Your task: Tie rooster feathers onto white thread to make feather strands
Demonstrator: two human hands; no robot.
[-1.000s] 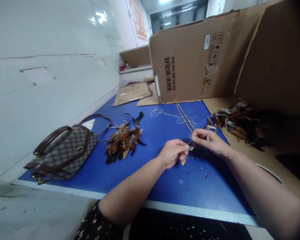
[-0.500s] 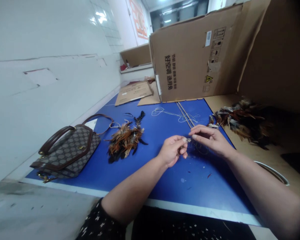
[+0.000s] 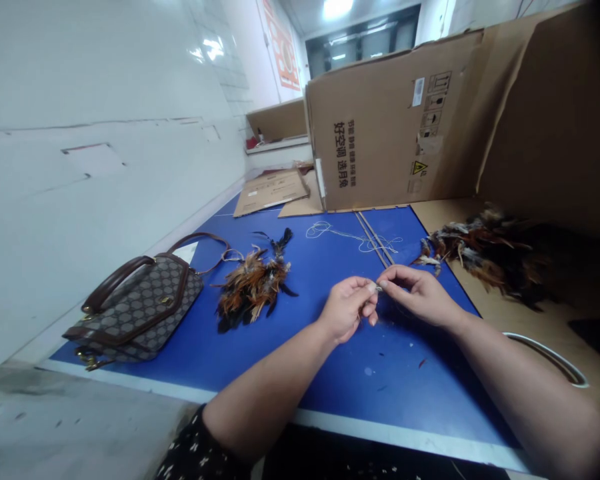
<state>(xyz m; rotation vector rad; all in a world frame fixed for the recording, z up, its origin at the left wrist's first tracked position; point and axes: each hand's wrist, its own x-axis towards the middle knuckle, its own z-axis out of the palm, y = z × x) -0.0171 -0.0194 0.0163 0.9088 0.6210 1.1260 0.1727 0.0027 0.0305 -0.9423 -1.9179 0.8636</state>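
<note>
Over the middle of the blue tabletop, my left hand [image 3: 351, 307] is closed in a pinch. A small whitish piece [image 3: 379, 288] sticks out at its thumb tip, too small to name. My right hand [image 3: 414, 293] meets it from the other side, thumb and forefinger pinched at the same piece. Left of my hands lies a bunch of brown and black feathers [image 3: 254, 287]. Beyond them a loose pale thread [image 3: 337, 233] trails across the table, over two thin strips [image 3: 373, 237]. A larger feather heap [image 3: 485, 250] lies to the right on cardboard.
A patterned handbag [image 3: 145, 307] with brown handles stands at the left, by the white wall. A big cardboard box [image 3: 380, 140] rises behind the table, with flat cardboard [image 3: 270, 193] beside it. A pale curved band [image 3: 550, 353] lies near my right forearm. Small scraps dot the blue tabletop [image 3: 340, 380].
My right hand's fingers have closed in on the small piece at my left fingertips; before, they were apart from it. The whole view has shifted slightly.
</note>
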